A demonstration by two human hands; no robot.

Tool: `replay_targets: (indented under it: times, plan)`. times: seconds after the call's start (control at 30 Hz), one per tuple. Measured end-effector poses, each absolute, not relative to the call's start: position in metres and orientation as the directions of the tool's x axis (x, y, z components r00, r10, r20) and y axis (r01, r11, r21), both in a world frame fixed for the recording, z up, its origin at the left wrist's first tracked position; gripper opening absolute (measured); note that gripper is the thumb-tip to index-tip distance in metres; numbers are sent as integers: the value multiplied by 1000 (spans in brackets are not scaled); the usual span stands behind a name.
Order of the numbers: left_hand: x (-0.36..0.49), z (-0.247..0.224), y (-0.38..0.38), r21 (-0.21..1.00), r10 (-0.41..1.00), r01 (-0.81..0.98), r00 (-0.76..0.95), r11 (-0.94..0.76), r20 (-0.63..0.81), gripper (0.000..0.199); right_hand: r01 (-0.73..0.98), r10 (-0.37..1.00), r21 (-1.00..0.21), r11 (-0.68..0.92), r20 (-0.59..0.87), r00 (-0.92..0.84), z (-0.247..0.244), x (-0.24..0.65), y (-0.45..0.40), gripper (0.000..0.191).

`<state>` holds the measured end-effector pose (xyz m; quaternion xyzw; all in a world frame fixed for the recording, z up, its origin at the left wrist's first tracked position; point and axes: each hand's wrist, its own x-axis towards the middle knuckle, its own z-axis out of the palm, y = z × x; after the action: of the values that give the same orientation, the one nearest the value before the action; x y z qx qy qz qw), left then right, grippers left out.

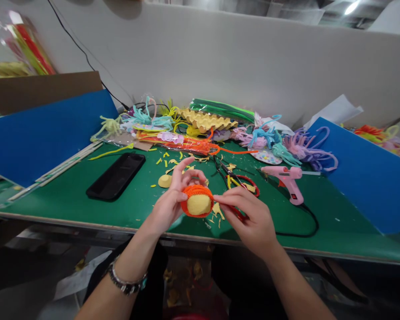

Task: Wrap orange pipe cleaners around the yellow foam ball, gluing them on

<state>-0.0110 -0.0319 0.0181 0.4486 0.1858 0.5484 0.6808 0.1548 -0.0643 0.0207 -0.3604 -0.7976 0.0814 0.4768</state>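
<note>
A small yellow cup-like piece with orange fuzzy stem wound around its side is held above the front of the green table. My left hand grips it from the left, thumb on the orange winding and some fingers raised behind. My right hand is closed in a pinch at the right edge of the orange winding; what lies between its fingertips is too small to make out. Behind my right hand lie red-handled scissors, partly hidden. A yellow cup-shaped piece rests left of my left hand.
A black phone lies at left, a pink glue gun with its cable at right. Colourful fuzzy stems and a yellow egg carton line the back. Blue panels flank both sides. Yellow scraps litter the table.
</note>
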Motion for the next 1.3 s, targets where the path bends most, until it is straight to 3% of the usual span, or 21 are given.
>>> replay_targets:
  times: [0.2, 0.33, 0.4, 0.5, 0.63, 0.73, 0.9, 1.07, 1.3]
  plan:
    - [-5, 18, -34, 794, 956, -607, 224, -16, 191, 56, 471, 748, -612, 636, 639, -180, 19, 151, -64, 17]
    - [6, 19, -33, 767, 986, -639, 160, 65, 49, 44, 382, 856, -786, 487, 515, -31, 17, 147, -62, 13]
    - [11, 18, -31, 774, 985, -617, 168, 139, -43, 34, 367, 873, -813, 453, 488, 4, 17, 148, -61, 12]
    - [13, 11, -27, 826, 968, -519, 219, 221, -121, 28, 438, 841, -757, 485, 541, 3, 21, 152, -59, 13]
    - [10, -1, -24, 971, 942, -204, 331, 122, -49, 42, 528, 773, -640, 558, 632, -53, 28, 161, -59, 14]
    - [9, -5, -28, 993, 848, -36, 525, 109, -73, 57, 533, 734, -586, 611, 671, -103, 31, 166, -60, 16]
    - [11, -1, -32, 975, 766, -84, 633, 208, -109, 61, 474, 687, -542, 694, 695, -210, 32, 167, -60, 18]
    - [9, -1, -32, 951, 703, -210, 711, 225, -9, 44, 515, 652, -478, 712, 722, -231, 34, 167, -62, 17]
    - [4, 5, -36, 972, 702, -125, 710, 199, -52, 24, 564, 649, -453, 691, 732, -207, 36, 169, -64, 18]
